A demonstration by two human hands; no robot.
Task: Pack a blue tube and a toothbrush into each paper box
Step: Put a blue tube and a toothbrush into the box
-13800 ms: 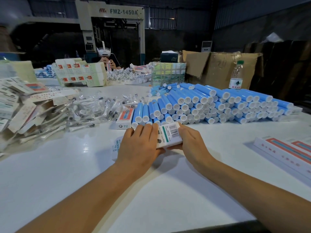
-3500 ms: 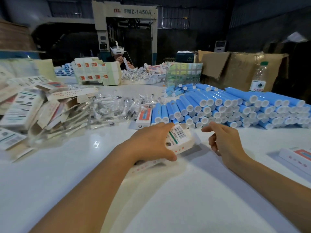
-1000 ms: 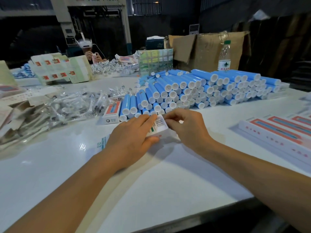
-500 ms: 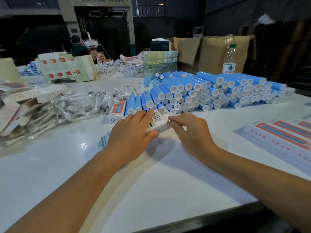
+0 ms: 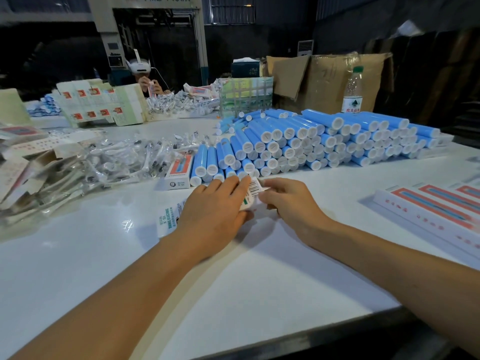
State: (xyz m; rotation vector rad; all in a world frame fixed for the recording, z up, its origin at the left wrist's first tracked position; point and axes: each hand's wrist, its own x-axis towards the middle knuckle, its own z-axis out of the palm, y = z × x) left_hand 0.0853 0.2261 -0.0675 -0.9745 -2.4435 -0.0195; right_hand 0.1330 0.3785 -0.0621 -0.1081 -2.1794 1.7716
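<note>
On the far left of the white surface (image 5: 78, 255) lies a loose heap of flattened cartons (image 5: 18, 165), too jumbled to count. Just right of it sits a pile of bagged toothbrushes (image 5: 124, 162), also beyond counting. One closed red-and-white box (image 5: 179, 171) lies between that pile and the blue tubes (image 5: 311, 141), which are stacked in a long bank several layers high, far too many to number.

In front of the tubes, the paper box (image 5: 250, 194) lies on the surface under both hands, its barcode end facing up. The left hand (image 5: 215, 214) presses flat on the box with fingers nearly straight. The right hand (image 5: 288, 201) pinches the flap at the box's right end between thumb and curled fingers. Compared with half a second ago, the hands and box sit in nearly the same place, and the right fingers have closed further on the flap.

At the right edge lie at least three finished boxes (image 5: 428, 206) side by side. One water bottle (image 5: 352, 92) stands behind the tubes. Another person (image 5: 145, 79) sits across the surface.
</note>
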